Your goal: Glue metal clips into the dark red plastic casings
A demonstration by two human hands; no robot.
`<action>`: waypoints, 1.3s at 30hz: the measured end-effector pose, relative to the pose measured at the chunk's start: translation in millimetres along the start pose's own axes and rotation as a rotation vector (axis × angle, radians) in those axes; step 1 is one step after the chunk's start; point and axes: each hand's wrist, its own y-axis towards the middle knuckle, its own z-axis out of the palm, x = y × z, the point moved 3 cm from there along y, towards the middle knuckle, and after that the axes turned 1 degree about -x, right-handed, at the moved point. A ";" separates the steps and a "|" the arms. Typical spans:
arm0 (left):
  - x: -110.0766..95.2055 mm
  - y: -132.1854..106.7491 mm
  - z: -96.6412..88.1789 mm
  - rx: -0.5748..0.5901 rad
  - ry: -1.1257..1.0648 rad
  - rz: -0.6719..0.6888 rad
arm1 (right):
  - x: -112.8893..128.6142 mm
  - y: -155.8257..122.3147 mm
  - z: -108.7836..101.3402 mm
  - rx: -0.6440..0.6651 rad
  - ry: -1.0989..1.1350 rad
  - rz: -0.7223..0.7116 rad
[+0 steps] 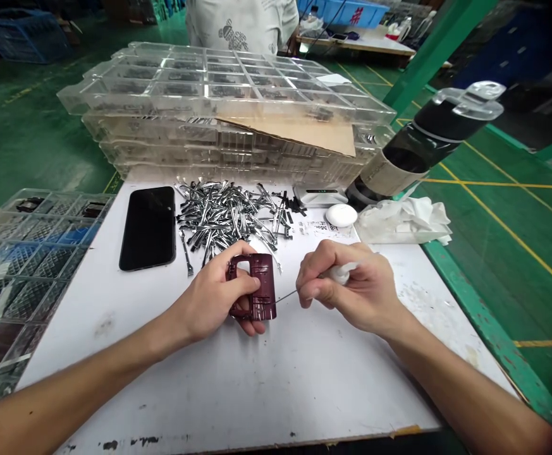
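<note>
My left hand (212,297) is closed around a glossy dark red plastic part (265,278), thumb on top and fingers beneath. The part has a frame-like opening on its left side and lies just above the white table. In my right hand (363,291) is a small whitish needle-tip bottle (341,273), mostly covered by the fingers. Its thin metal needle (287,295) points left, with the tip at the right edge of the red part. Behind my left hand lies a heap of shiny silver-and-black plastic pieces (223,215).
A black phone (147,227) lies at the left. Stacked clear compartment trays (228,91) with cardboard (299,129) fill the back. A dark bottle (408,151), white earbud case (341,216) and crumpled tissues (399,220) stand right. More trays (33,265) sit left; a person (242,25) is behind.
</note>
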 end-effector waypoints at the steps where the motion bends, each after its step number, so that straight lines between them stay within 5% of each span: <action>1: 0.1 0.2 0.0 0.001 -0.003 -0.002 | 0.0 -0.2 -0.5 -0.002 0.003 -0.005; 39: 3.9 -0.7 -1.1 -0.003 0.004 0.015 | 0.5 0.7 -2.0 -0.044 -0.058 0.022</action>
